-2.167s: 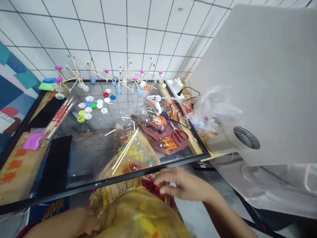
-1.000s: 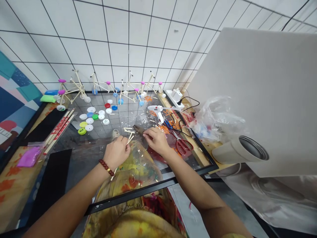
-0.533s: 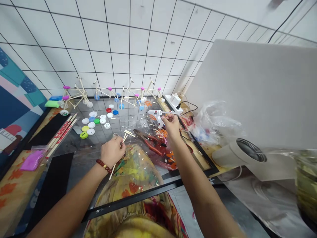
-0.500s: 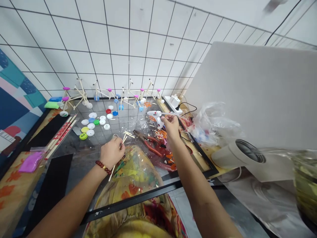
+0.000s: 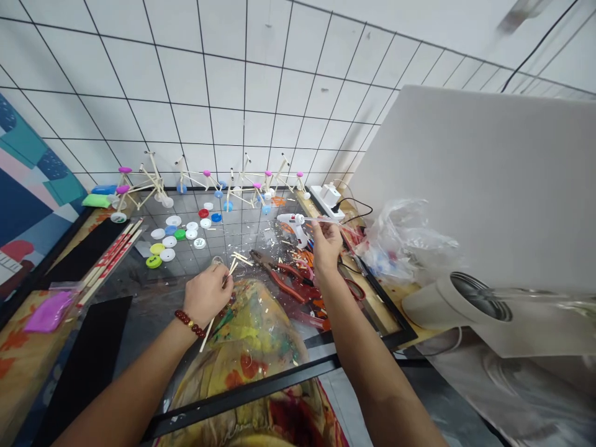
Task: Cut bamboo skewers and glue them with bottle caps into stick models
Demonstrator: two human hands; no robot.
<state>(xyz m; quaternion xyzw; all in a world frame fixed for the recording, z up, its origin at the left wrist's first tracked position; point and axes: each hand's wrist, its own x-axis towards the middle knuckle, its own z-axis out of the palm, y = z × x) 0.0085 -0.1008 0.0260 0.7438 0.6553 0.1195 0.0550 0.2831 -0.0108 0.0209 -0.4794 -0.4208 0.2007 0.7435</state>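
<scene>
Your left hand [image 5: 207,295]: closed round thin sticks [image 5: 208,335], over the glass tabletop [image 5: 158,279]; your right hand [image 5: 327,248]: fingertips at the glue gun's [image 5: 293,225] rear stick, grip unclear; pliers [image 5: 279,277]: between your hands.

L hand [image 5: 207,295] low, R hand [image 5: 326,247] raised

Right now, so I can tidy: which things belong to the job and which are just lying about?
Likely the job's: sticks in the left hand, glue gun, pliers, bottle caps, stick frames.

Likely just lying about: plastic bag, beige container, patterned panel.
</scene>
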